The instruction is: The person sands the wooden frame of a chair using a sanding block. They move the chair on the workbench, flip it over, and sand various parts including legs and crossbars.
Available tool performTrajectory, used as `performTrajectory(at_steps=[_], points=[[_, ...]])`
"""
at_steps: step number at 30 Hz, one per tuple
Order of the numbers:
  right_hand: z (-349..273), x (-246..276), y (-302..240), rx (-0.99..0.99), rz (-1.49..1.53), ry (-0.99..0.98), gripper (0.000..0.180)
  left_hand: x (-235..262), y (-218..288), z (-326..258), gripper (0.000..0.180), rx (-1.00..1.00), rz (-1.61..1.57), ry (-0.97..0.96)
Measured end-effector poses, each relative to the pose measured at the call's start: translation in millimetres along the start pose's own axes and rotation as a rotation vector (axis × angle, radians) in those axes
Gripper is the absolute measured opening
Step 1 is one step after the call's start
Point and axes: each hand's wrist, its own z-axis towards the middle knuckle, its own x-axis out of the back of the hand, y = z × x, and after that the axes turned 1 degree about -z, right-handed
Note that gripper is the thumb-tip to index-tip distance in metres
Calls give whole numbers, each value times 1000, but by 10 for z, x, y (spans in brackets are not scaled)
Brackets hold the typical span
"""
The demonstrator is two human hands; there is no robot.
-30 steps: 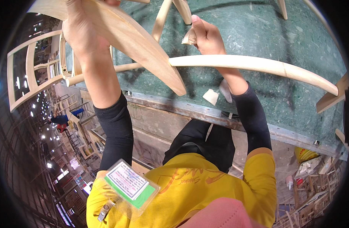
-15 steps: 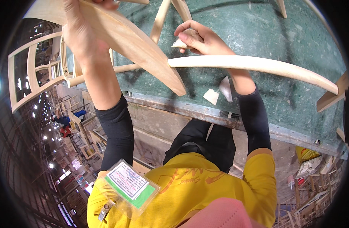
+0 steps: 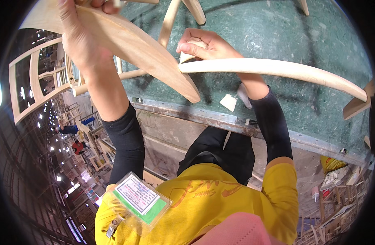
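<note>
A broad, curved wooden chair panel [image 3: 142, 53] slants across the upper left, tapering to a tip above the workbench. Its upper part is in the grip of my left hand [image 3: 83, 41], whose fingers partly leave the picture at the top. A slim, bowed wooden rail [image 3: 277, 67] meets the panel near that tip and runs right. Behind this joint, my right hand [image 3: 216, 45] pinches a folded cream piece of sandpaper [image 3: 189, 54], which touches or nearly touches the joint. The rail hides part of my right wrist.
The green workbench [image 3: 318, 45] has a metal front edge. A cream scrap [image 3: 228, 103] and a whitish object [image 3: 244, 96] lie on it near my right forearm. More wooden legs [image 3: 170, 24] stand at the back. Chair frames [image 3: 36, 77] are at the left, with people beyond.
My right hand has moved left and slightly up, bringing the sandpaper from behind the rail to the joint. My left hand has shifted slightly left, still on the panel.
</note>
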Motion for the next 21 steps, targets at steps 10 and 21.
performTrajectory(at_steps=[10, 21], points=[[-14, -66, -28, -3, -32, -38, 31, 49, -31, -110, 54, 1, 9, 33], [-125, -90, 188, -37, -100, 25, 31, 77, -41, -148, 52, -13, 4, -9]])
